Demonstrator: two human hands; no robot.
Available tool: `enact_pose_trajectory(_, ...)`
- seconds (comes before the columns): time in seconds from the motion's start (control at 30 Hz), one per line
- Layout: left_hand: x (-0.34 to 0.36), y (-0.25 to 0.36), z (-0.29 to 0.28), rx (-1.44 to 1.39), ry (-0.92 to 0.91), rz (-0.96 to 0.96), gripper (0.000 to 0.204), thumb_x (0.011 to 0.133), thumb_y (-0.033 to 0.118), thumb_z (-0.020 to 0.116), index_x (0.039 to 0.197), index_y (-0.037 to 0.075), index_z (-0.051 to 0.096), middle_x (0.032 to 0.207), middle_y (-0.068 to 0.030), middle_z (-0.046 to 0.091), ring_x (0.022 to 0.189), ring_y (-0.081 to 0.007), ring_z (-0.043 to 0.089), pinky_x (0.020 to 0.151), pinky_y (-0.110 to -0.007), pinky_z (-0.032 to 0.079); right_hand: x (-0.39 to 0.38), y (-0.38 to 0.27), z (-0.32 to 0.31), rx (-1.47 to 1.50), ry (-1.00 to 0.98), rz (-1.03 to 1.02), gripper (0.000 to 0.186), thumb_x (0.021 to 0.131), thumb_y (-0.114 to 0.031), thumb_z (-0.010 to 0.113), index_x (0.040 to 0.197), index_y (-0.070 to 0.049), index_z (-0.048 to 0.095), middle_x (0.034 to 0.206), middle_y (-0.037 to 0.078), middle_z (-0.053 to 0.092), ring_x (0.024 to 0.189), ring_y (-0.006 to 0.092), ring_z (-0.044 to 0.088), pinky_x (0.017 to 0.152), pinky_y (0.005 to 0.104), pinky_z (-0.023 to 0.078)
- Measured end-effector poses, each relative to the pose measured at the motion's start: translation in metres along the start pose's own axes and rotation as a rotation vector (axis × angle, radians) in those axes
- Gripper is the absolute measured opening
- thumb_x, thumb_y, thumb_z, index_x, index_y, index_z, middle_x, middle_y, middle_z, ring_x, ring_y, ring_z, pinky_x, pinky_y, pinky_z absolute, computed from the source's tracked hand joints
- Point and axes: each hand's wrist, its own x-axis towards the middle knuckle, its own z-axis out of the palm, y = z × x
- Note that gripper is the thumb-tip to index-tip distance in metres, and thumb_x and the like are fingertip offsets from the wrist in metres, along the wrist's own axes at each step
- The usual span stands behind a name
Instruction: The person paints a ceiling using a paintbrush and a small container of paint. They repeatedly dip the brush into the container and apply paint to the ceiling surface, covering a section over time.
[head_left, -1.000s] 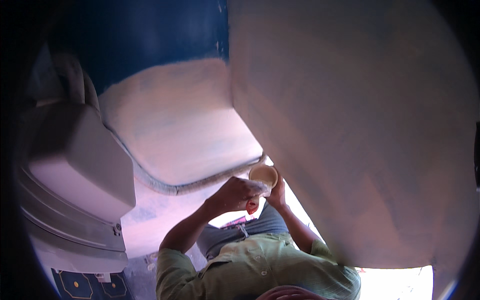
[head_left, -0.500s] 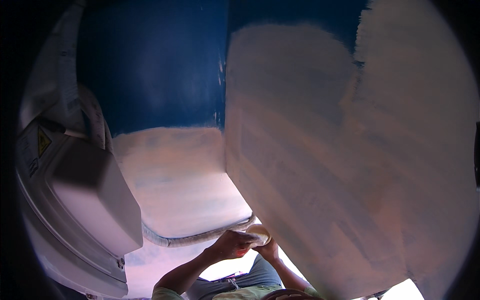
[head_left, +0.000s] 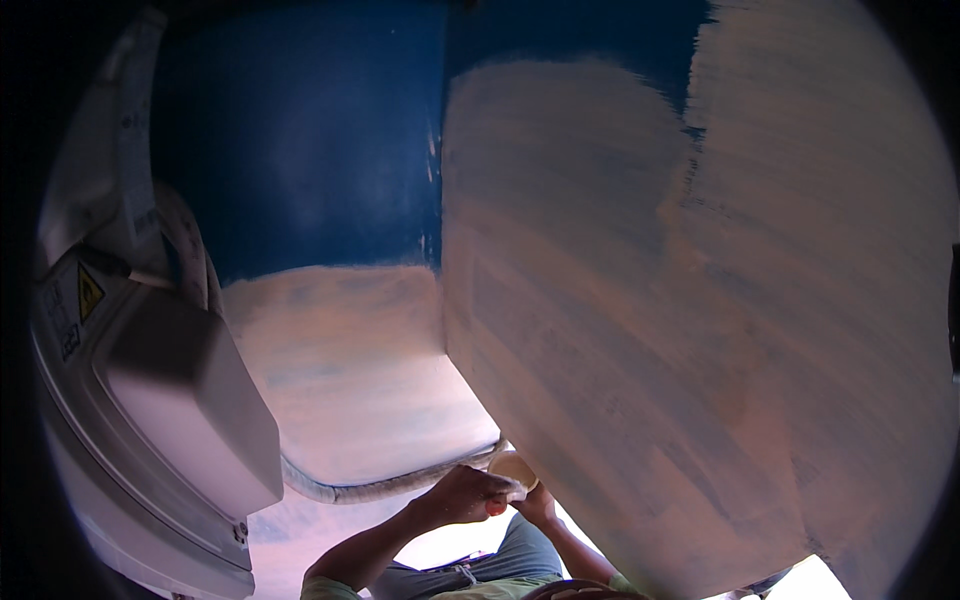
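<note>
Low in the middle, both my hands meet at a pale round cup (head_left: 512, 467) with a light inside. My right hand (head_left: 537, 505) is closed round its lower right side. My left hand (head_left: 462, 495) is closed on what looks like a paintbrush (head_left: 496, 506), red at one part and whitish toward the cup's rim. The brush is mostly hidden by my fingers. Beyond my hands, the wall panel (head_left: 600, 300) on the right is streaked with pale paint over blue. The left wall (head_left: 300, 150) is blue above and pale below.
A bulky white appliance (head_left: 190, 390) with a yellow warning triangle juts in at left. A wrapped pipe (head_left: 375, 490) curves low along the left wall toward my hands. The two walls meet in a corner (head_left: 443, 200).
The walls sit slightly further left and lower in view. My left hand has turned a little and the brush has shifted at the cup's rim. Both hands keep their hold.
</note>
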Motion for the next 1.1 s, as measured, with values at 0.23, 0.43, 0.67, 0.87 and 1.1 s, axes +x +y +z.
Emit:
enact_pose_trajectory(0.23, -0.001, -0.013, 0.005, -0.075, 0.192, 0.049, 0.036, 0.084, 0.009, 0.070, 0.117, 0.020, 0.070, 0.106, -0.0038, 0.073, 0.089, -0.0237, 0.072, 0.084, -0.034, 0.058, 0.001, -0.003, -0.004, -0.041, 0.010, -0.034, 0.082, 0.061, -0.034, 0.094, 0.126, -0.005, 0.055, 0.118, 0.014, 0.065, 0.109, 0.0269, 0.064, 0.092, 0.0404, 0.052)
enact_pose_trajectory(0.43, -0.004, -0.031, -0.003, -0.205, 0.490, 0.223, 0.034, 0.081, 0.008, 0.071, 0.114, 0.012, 0.070, 0.106, -0.0069, 0.073, 0.094, -0.0264, 0.070, 0.086, -0.035, 0.056, 0.000, 0.008, 0.005, -0.089, 0.033, 0.020, 0.068, 0.065, -0.031, 0.092, 0.119, -0.002, 0.062, 0.111, 0.013, 0.069, 0.102, 0.0242, 0.067, 0.087, 0.0374, 0.055)
enact_pose_trajectory(0.67, -0.008, -0.033, 0.000, -0.800, 0.654, -0.179, 0.027, 0.082, 0.008, 0.078, 0.106, -0.001, 0.070, 0.101, -0.0097, 0.073, 0.092, -0.0162, 0.069, 0.082, -0.031, 0.056, 0.001, -0.029, 0.008, -0.065, 0.077, 0.063, 0.075, 0.060, -0.026, 0.095, 0.120, 0.000, 0.057, 0.110, 0.014, 0.067, 0.100, 0.0271, 0.067, 0.087, 0.0383, 0.054)
enact_pose_trajectory(0.87, -0.007, -0.029, -0.003, -1.040, 0.731, -0.374, 0.039, 0.075, 0.000, 0.080, 0.107, -0.007, 0.057, 0.101, -0.0153, 0.069, 0.091, -0.0209, 0.070, 0.082, -0.032, 0.061, 0.004, -0.033, 0.006, -0.044, 0.037, 0.019, 0.091, 0.059, -0.023, 0.095, 0.132, -0.003, 0.044, 0.120, 0.015, 0.061, 0.111, 0.0271, 0.061, 0.094, 0.0389, 0.051)
enact_pose_trajectory(1.1, -0.009, -0.041, 0.003, -1.064, 0.727, -0.510, 0.041, 0.076, 0.003, 0.079, 0.108, -0.006, 0.054, 0.100, -0.0156, 0.067, 0.092, -0.0232, 0.071, 0.074, -0.032, 0.064, 0.012, -0.040, 0.014, 0.009, 0.015, -0.057, 0.087, 0.060, -0.020, 0.094, 0.129, -0.007, 0.043, 0.120, 0.013, 0.060, 0.112, 0.0272, 0.061, 0.095, 0.0392, 0.052)
